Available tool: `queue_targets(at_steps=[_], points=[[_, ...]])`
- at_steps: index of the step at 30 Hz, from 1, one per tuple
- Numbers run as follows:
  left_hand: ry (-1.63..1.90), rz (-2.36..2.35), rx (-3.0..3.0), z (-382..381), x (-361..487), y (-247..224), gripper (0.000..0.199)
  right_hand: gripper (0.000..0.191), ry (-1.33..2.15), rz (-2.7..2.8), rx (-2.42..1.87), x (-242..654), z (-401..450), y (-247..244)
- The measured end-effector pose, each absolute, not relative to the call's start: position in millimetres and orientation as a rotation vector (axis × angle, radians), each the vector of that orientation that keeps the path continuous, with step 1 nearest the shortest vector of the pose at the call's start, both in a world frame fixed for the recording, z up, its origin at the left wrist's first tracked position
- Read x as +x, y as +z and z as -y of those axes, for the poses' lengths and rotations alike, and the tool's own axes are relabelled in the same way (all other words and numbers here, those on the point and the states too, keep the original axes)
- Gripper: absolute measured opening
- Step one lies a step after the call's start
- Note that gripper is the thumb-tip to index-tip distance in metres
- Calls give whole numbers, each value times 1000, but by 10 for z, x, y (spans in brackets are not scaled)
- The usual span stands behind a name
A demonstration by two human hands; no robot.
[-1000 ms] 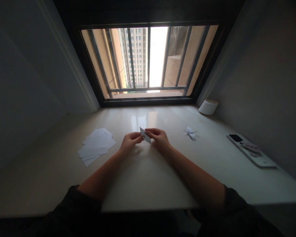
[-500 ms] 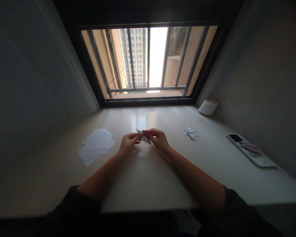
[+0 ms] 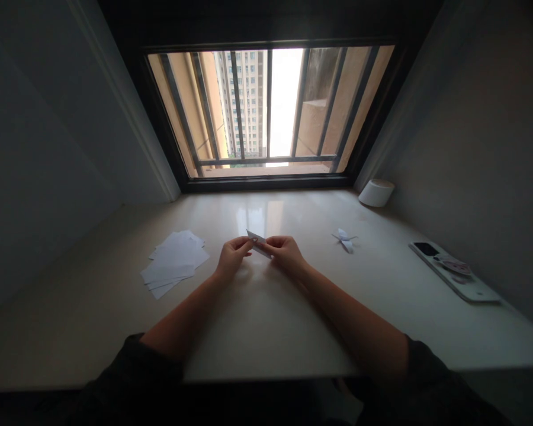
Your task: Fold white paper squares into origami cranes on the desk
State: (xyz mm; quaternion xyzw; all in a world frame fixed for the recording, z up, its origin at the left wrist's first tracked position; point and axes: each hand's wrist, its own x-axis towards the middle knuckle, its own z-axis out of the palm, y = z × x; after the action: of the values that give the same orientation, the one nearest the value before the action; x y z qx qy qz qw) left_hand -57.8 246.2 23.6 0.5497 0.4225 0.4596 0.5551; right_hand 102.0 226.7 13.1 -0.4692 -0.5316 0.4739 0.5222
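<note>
Between my two hands, just above the pale sill, is a small folded piece of white paper (image 3: 258, 241), narrow and slanted down to the right. My left hand (image 3: 231, 255) pinches its left side between thumb and fingers. My right hand (image 3: 286, 253) grips the right side, its fingers covering part of the paper. To the right lies a folded paper crane (image 3: 345, 239) with thin pointed ends. A loose pile of white paper sheets (image 3: 175, 260) rests left of my left hand.
A phone (image 3: 455, 273) with a round grip on its back lies at the right by the wall. The white cylindrical object (image 3: 376, 193) leans in the back right corner. Behind the sill (image 3: 266, 331) is a barred window (image 3: 266, 112).
My right fingers have shifted slightly lower along the folded paper and closed more over it. My left hand keeps its pinch almost unmoved. The other things lie as before.
</note>
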Motion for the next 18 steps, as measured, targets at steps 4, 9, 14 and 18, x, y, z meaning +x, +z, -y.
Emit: queue_targets(at_steps=[4,9,14,18], points=[[1159,-1012,1276,-2458,-578,280,37,37,1137,1312,-1120,1017,-2251,145],[1190,-1012,1160,-2457,-582,314,37,36,1151,1321,-1111,1019,-2246,145],[1209,-1009,1066,-2448,-571,317,36,35,1175,1320,-1107,1014,-2255,136],[1202,-1001,1016,-2446,-566,290,39,37,1181,1323,-1110,1008,-2263,123]])
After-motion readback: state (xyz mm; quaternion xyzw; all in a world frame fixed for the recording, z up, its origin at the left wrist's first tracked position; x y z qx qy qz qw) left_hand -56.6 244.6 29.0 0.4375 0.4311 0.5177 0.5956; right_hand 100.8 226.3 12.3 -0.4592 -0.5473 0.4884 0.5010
